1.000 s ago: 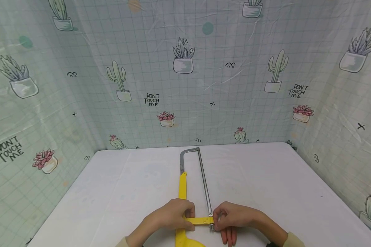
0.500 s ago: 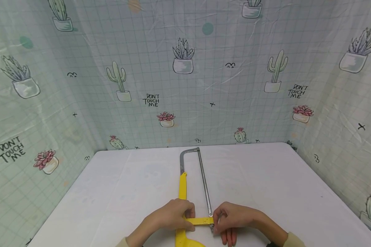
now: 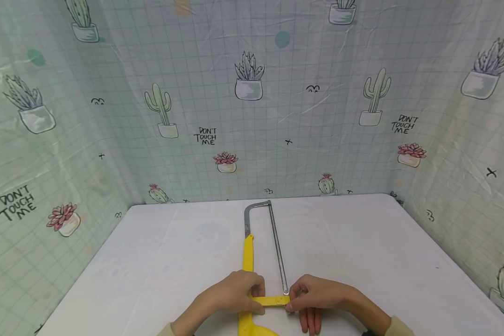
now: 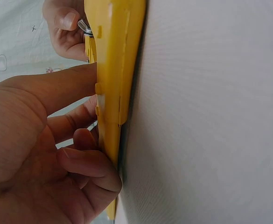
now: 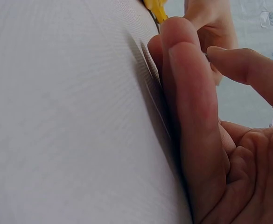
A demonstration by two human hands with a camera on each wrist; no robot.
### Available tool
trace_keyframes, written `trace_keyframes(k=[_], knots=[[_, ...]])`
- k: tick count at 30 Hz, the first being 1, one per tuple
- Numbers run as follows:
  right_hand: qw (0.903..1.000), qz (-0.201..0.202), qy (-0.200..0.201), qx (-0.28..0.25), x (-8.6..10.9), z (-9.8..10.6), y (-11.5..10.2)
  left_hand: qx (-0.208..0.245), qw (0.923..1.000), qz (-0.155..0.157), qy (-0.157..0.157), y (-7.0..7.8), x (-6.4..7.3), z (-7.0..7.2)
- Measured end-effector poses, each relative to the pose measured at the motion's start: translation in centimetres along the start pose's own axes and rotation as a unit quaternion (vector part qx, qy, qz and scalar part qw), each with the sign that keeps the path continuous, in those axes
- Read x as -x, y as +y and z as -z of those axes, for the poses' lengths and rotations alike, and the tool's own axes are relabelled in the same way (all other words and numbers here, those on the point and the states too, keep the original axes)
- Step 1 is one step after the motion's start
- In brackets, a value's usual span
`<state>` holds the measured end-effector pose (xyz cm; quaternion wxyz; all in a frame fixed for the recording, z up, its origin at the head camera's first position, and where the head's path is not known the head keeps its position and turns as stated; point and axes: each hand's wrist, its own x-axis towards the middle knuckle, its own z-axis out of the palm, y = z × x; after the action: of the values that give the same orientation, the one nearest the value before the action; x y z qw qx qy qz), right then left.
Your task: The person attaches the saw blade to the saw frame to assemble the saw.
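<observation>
A hacksaw with a yellow frame lies flat on the white table, its handle towards the person and partly cut off by the lower edge of the head view. Its silver blade runs along the right side. My left hand grips the frame where the short yellow arm branches off. At that arm's right end, my right hand pinches the small metal wing nut between thumb and forefinger. Thumb and fingertips mostly hide the nut in the head view. The other right fingers rest along the tabletop.
The white table stretches out around the saw on both sides. Behind it and at its sides hangs a curtain printed with cacti.
My right thumb slides down past the wing nut, then back up over it, so the nut is now more covered. The left hand and the saw frame stay in place.
</observation>
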<state>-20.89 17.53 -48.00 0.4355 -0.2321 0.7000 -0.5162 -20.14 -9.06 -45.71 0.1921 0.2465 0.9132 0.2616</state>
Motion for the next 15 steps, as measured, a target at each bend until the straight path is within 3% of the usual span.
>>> trace_keyframes(k=[15], knots=[[0.9999, 0.002, -0.012, -0.002, -0.12, 0.18, 0.05, 0.002, 1.0, -0.001, -0.001, -0.07, -0.04, 0.05]])
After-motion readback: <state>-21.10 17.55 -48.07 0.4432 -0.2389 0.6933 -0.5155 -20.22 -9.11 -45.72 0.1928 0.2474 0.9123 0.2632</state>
